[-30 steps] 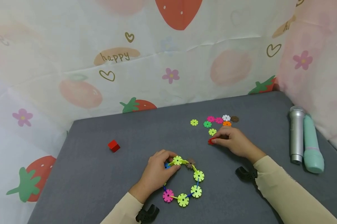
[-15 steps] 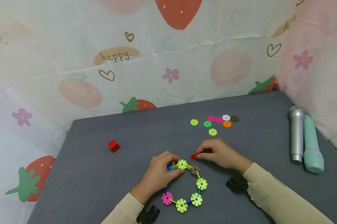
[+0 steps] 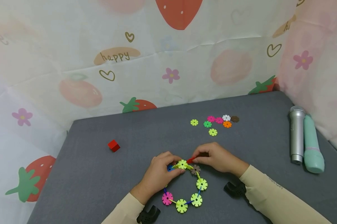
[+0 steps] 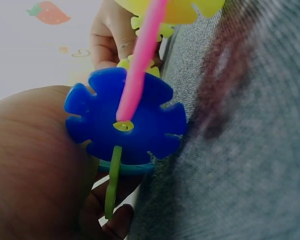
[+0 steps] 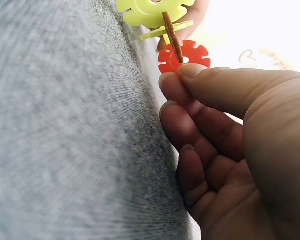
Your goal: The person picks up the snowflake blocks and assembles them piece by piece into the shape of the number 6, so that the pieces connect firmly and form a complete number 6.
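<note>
A ring of slotted plastic discs (image 3: 181, 206), mostly yellow with blue, pink and brown ones, lies on the grey cloth. My left hand (image 3: 160, 172) grips its far left side, thumb and fingers about the yellow disc (image 3: 182, 164) and a blue disc (image 3: 170, 168). Between thumb and forefinger my right hand (image 3: 217, 157) pinches a red disc (image 5: 184, 56), held right at the ring's far edge beside that yellow disc. In the left wrist view, a dark blue disc (image 4: 125, 117) with a pink one slotted in stands near the left palm.
Loose discs, among them a green disc (image 3: 207, 124) and an orange disc (image 3: 227, 124), lie beyond the right hand. A red cube (image 3: 113, 145) sits at the left. On the right lie a silver microphone (image 3: 296, 135) and a mint-green microphone (image 3: 313, 146).
My right hand has carried the red disc from near the loose discs leftward and nearer to the ring. The ring has shifted slightly toward me, with the left hand still holding it.
</note>
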Action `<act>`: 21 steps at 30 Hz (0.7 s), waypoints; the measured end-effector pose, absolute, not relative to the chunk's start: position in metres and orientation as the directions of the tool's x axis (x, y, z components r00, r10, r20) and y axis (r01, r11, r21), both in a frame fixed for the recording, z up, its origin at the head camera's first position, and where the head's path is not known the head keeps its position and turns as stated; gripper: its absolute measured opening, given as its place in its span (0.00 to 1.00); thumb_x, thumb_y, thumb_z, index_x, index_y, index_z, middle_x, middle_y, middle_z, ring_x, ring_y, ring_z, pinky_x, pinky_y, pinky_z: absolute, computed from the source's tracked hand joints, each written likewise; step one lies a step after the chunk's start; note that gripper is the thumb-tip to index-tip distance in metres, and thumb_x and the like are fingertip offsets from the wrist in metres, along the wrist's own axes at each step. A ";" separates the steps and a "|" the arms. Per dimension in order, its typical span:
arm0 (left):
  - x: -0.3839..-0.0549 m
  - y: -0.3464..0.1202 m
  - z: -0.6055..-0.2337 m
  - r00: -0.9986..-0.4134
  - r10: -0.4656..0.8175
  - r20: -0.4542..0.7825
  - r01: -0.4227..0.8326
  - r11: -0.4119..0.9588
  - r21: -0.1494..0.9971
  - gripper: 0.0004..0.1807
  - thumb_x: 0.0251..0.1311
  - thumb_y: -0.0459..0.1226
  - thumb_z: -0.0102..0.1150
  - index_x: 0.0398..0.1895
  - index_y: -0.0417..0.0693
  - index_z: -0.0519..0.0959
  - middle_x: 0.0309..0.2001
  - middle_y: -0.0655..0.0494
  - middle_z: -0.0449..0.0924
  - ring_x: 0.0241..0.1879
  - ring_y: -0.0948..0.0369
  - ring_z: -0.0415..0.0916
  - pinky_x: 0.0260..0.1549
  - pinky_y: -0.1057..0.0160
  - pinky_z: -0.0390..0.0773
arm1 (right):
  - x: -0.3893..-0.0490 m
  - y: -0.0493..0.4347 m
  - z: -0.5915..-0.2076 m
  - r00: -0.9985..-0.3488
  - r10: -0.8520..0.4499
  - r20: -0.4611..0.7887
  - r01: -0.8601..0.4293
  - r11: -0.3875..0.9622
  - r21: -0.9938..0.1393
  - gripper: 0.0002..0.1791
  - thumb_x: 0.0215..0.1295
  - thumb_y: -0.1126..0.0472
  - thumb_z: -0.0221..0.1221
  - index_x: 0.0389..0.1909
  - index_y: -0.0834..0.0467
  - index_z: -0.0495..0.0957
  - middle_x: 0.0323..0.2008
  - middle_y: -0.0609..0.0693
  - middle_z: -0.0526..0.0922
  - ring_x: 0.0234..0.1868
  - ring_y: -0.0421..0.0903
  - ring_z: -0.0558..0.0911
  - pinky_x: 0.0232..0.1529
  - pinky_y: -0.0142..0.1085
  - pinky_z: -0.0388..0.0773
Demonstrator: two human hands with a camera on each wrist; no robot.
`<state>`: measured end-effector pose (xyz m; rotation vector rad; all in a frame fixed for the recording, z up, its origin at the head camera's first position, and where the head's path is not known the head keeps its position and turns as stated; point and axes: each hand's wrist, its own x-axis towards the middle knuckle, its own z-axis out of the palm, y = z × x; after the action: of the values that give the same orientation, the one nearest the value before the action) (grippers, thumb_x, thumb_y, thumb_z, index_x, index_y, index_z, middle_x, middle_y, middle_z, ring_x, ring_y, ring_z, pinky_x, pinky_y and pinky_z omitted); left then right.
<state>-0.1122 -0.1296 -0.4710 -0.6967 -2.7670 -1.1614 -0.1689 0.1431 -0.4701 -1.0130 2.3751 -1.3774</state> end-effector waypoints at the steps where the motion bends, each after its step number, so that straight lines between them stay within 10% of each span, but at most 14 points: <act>1: -0.112 -0.130 -0.471 -0.896 0.383 0.225 0.429 0.615 0.662 0.11 0.66 0.43 0.80 0.48 0.55 0.91 0.38 0.71 0.80 0.40 0.66 0.76 0.44 0.52 0.71 | -0.169 0.143 -0.470 -0.741 -0.655 0.144 -0.447 0.323 -0.834 0.04 0.75 0.63 0.70 0.43 0.51 0.92 0.38 0.38 0.88 0.35 0.42 0.83 0.36 0.37 0.79; 21: -0.114 -0.128 -0.469 -0.874 0.410 0.262 0.470 0.570 0.674 0.13 0.63 0.39 0.81 0.50 0.53 0.92 0.38 0.69 0.82 0.38 0.66 0.76 0.38 0.60 0.79 | -0.166 0.138 -0.470 -0.767 -0.630 0.125 -0.396 0.311 -0.864 0.05 0.74 0.63 0.71 0.41 0.52 0.94 0.38 0.39 0.91 0.37 0.42 0.86 0.39 0.37 0.81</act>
<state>-0.1139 -0.1276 -0.4693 -0.7617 -2.7154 -1.2008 -0.1660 0.1376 -0.4702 -0.9363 2.3416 -1.4384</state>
